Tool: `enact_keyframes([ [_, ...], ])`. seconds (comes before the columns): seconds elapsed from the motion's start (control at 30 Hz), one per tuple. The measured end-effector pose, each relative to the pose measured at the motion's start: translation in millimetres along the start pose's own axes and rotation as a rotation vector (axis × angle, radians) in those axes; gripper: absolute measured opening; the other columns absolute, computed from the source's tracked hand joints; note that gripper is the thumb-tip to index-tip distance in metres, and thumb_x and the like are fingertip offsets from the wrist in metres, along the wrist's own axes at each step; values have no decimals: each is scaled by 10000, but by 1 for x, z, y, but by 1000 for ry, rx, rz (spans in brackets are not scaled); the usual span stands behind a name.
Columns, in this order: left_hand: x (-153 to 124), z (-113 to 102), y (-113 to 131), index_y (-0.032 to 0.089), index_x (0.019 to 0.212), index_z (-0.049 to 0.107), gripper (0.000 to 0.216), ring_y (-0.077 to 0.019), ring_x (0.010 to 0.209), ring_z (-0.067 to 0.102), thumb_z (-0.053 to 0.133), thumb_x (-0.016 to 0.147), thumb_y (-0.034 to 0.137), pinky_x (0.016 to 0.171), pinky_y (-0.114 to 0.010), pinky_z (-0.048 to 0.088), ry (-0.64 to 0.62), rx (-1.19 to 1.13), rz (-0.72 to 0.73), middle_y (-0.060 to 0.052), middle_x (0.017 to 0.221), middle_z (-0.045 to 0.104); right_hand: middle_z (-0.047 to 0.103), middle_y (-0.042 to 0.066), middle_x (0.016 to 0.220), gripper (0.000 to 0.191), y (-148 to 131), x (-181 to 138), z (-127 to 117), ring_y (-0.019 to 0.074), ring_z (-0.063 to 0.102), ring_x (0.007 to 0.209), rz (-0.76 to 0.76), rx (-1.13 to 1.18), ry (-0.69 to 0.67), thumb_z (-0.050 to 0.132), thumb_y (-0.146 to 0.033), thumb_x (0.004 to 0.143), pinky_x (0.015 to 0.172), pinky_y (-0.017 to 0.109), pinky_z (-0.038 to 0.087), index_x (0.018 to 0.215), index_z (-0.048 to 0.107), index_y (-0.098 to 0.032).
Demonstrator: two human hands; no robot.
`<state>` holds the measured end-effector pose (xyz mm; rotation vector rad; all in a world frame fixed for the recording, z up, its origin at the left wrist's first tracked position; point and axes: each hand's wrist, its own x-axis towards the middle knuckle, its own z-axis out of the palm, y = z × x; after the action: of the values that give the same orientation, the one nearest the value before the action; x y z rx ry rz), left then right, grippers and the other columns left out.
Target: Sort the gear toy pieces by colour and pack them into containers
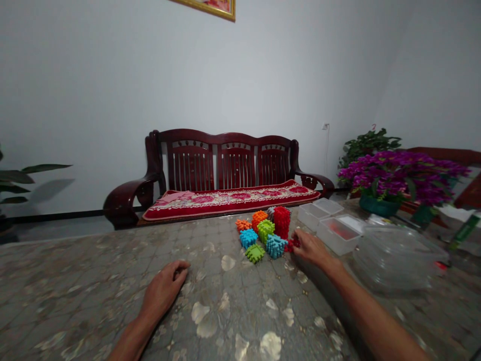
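Note:
A cluster of toothed plastic blocks (265, 231) in orange, red, green, blue and teal sits on the patterned table (93, 281). My right hand (308, 246) reaches to the cluster's right edge, fingers pinched on a small red block (291, 244). A tall red block stack (281, 221) stands just behind it. My left hand (165, 290) rests on the table well to the left of the blocks, fingers loosely curled under, holding nothing.
Clear plastic boxes (330, 225) and a clear bowl or lid (398, 255) lie right of the blocks. Purple flowers in a teal pot (398, 183) stand at the far right. A dark wooden bench (225, 175) with a red cushion faces the table's far edge.

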<state>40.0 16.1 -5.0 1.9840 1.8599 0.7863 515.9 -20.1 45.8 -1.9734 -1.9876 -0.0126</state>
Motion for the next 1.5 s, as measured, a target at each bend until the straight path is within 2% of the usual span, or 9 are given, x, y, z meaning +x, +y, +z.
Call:
enact_keyframes([
  [0.13, 0, 2, -2, 259, 989, 755, 278, -213, 912, 743, 520, 860, 334, 801, -266, 520, -19, -7, 5, -16, 996, 808, 700, 46, 977, 209, 1, 15, 5, 184, 585, 824, 0, -57, -32, 611, -228, 848, 678, 277, 320, 1055, 634, -209],
  [0.27, 0, 1, -1, 261, 980, 751, 266, -216, 940, 745, 523, 861, 331, 817, -270, 528, 1, -14, 3, -17, 1022, 814, 713, 46, 966, 190, 9, 13, 15, 198, 608, 842, 22, -24, -17, 604, -237, 847, 692, 286, 338, 1032, 639, -209],
  [0.4, 0, 1, -1, 263, 990, 743, 247, -217, 972, 743, 536, 869, 323, 835, -273, 526, -4, 3, 1, -21, 1063, 812, 715, 44, 953, 188, 20, -3, 32, 207, 628, 837, 121, 65, 123, 533, -245, 868, 734, 297, 391, 1019, 641, -217],
  [0.5, 0, 3, -2, 259, 1014, 732, 249, -214, 974, 739, 517, 897, 308, 847, -277, 526, -21, 27, 14, -29, 1068, 802, 718, 63, 1035, 244, 29, -18, 45, 213, 649, 932, 236, 64, 202, 453, -165, 876, 815, 301, 434, 1021, 642, -217],
  [0.7, -4, 5, 2, 207, 1111, 731, 297, -247, 1158, 677, 503, 927, 252, 1052, -338, 476, 39, 221, 100, -97, 1198, 751, 699, 130, 1097, 321, 30, -33, 58, 269, 624, 1122, 335, -55, 175, 477, -47, 824, 993, 368, 428, 1020, 688, -186],
  [0.9, -12, 9, 17, 168, 1417, 614, 482, -344, 1392, 525, 426, 1010, 347, 1147, -490, 395, -1, 485, 49, -192, 1505, 578, 681, 226, 1198, 306, 4, -39, 52, 364, 628, 1143, 393, -216, 151, 446, -214, 982, 947, 468, 442, 1170, 680, -155],
  [1.03, -16, 8, 28, 195, 1491, 552, 529, -372, 1457, 459, 388, 1023, 378, 1178, -573, 326, -32, 551, 20, -202, 1576, 509, 688, 254, 1204, 354, -8, -40, 40, 354, 645, 1155, 424, -289, 89, 395, -239, 1017, 960, 445, 440, 1179, 680, -106],
  [1.27, -24, 6, 33, 199, 1572, 462, 597, -372, 1525, 375, 345, 1033, 426, 1215, -570, 277, -100, 600, -7, -198, 1652, 406, 672, 253, 1267, 385, -13, -34, 33, 339, 629, 1178, 464, -301, 53, 401, -259, 1009, 969, 431, 443, 1201, 683, -82],
  [1.5, -27, 7, 35, 242, 1580, 449, 609, -367, 1538, 357, 338, 1025, 465, 1215, -604, 268, -102, 586, -59, -166, 1667, 394, 670, 241, 1272, 400, -16, -33, 29, 328, 625, 1178, 475, -305, 37, 393, -256, 1004, 951, 428, 451, 1210, 691, -87],
])
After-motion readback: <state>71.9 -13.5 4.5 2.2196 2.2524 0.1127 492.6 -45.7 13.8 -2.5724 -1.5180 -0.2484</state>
